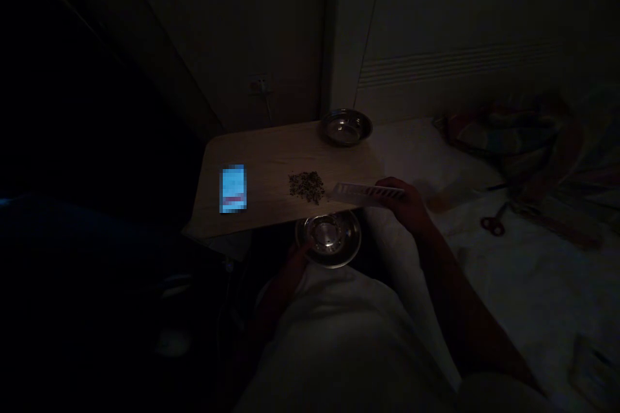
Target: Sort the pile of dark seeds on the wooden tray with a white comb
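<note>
A flat, white strip with dark slots [359,191] is pinched at one end by the right hand [405,203], near the right end of the pale, wooden-looking tabletop [264,158]; its other end is pointed at a loose heap of small, dark bits [307,187], which is spread near the middle of the tabletop, nearer the near edge; a round, shiny metal bowl [349,246] is seen just below the near edge, and its left side is touched by the left hand [301,251]; how those fingers are set cannot be told in the dark; a second round, shiny metal bowl [346,128] is set at the far right corner; a bright blue, blurred rectangle [233,188] is seen near the left edge.
</note>
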`<state>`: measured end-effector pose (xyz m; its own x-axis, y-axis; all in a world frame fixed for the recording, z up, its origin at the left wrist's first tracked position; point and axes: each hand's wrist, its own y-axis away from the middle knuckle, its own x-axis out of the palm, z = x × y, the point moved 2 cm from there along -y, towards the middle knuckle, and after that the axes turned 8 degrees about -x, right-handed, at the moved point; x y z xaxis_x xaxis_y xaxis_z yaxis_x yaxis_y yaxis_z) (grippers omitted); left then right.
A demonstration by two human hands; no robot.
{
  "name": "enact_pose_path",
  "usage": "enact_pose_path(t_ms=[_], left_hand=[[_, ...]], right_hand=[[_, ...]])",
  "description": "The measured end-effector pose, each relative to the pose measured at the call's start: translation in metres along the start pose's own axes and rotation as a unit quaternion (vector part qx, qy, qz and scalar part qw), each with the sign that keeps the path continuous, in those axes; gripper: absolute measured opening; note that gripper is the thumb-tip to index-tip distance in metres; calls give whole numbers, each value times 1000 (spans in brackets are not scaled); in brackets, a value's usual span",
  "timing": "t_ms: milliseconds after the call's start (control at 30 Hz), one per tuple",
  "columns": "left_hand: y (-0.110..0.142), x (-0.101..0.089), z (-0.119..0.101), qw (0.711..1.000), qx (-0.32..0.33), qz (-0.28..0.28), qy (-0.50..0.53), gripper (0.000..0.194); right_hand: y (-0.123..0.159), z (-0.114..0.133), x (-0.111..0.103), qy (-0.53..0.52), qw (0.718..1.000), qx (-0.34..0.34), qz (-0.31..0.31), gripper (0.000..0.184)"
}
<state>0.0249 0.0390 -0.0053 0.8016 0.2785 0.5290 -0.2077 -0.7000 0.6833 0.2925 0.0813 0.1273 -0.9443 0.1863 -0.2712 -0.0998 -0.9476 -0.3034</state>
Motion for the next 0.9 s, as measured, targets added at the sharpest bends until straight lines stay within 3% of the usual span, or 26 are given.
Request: enact_pose_path(t_ms=[267,467,900], left_hand=[[-3,-4,2,1000,3,11,0,51],[-8,-7,6,1000,2,-4,2,53],[-4,-6,3,999,23,20,-27,55]], right_hand=[[-6,2,4,18,998,-31,43,22],[-8,9,3,65,995,-58,39,21],[-8,16,10,60,993,-53,83,21]])
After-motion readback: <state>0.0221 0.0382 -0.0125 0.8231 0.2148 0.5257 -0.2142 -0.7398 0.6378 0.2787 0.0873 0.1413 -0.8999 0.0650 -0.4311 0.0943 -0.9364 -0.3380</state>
